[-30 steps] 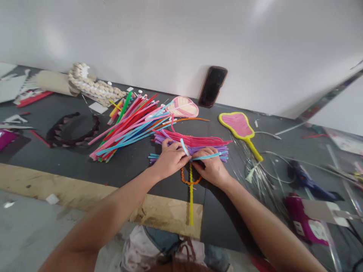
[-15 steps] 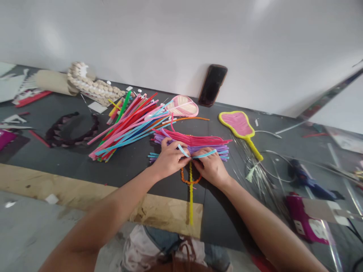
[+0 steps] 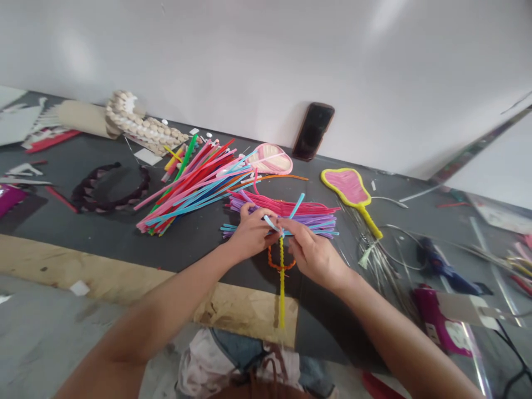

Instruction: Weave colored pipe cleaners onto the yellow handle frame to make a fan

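A bundle of pink, purple and blue pipe cleaners [image 3: 307, 209] lies crosswise in front of me, joined at its middle to a twisted yellow pipe-cleaner stem [image 3: 282, 299]. An orange twisted loop [image 3: 275, 266] crosses that stem. My left hand [image 3: 254, 233] is closed at the middle of the bundle, pinching a light blue pipe cleaner whose short end sticks up by the fingers. My right hand [image 3: 318, 255] is closed at the same spot, its index finger and thumb at the light blue pipe cleaner [image 3: 296, 205]. Their fingertips hide the exact joint.
Loose coloured pipe cleaners [image 3: 191, 188] are piled at left, beside a dark braided ring [image 3: 110, 206]. A phone [image 3: 313, 130] leans on the wall. A pink-and-yellow paddle shape [image 3: 347, 187] lies at right, near wires and a magenta glue gun [image 3: 428, 316].
My right hand has turned and come in from lying on the bundle to a pinch at its middle. The light blue end on the right now points up instead of sideways.
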`<state>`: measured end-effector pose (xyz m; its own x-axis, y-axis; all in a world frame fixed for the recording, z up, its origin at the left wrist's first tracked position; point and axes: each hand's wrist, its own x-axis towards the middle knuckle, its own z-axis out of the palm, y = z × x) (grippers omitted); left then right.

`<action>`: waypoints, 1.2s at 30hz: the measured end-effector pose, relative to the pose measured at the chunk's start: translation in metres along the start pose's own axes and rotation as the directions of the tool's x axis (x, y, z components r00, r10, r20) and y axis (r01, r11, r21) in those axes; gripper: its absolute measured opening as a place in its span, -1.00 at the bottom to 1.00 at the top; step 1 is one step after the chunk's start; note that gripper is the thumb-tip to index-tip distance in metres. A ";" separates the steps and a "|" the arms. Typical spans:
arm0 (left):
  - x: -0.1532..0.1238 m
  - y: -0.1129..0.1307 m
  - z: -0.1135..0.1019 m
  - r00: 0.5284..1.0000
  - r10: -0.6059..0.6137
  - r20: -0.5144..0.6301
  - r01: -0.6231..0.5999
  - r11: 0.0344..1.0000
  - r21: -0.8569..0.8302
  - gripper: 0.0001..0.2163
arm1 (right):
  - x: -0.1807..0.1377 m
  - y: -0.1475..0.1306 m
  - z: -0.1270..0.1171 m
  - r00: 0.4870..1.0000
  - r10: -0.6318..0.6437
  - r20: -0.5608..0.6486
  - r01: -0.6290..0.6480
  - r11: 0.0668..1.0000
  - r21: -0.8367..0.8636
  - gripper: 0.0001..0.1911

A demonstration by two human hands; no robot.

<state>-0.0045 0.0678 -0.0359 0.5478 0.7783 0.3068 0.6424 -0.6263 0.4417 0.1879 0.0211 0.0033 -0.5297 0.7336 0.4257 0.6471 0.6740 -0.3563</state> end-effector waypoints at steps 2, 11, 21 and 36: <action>0.000 0.000 0.000 1.000 -0.001 -0.005 0.001 1.000 0.017 -0.90 | 0.005 0.003 0.007 0.999 -0.003 0.036 0.005 0.999 -0.042 -0.38; 0.001 0.006 -0.004 1.000 -0.009 -0.023 0.009 0.999 -0.032 -0.88 | -0.007 0.024 0.011 0.998 -0.056 -0.009 0.054 0.983 -0.178 -0.76; 0.001 0.006 -0.004 0.998 -0.036 -0.044 0.035 0.999 -0.028 -0.91 | -0.020 0.033 0.020 0.999 -0.023 -0.036 0.019 0.993 -0.120 -0.73; 0.002 0.006 -0.009 0.995 -0.104 -0.003 0.104 0.995 -0.004 -0.87 | -0.023 0.034 0.010 0.986 -0.123 0.113 0.147 0.961 -0.234 -0.69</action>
<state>-0.0045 0.0659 -0.0248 0.4765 0.8393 0.2618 0.6935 -0.5419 0.4748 0.2164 0.0282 -0.0272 -0.6640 0.6503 0.3692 0.6727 0.7351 -0.0849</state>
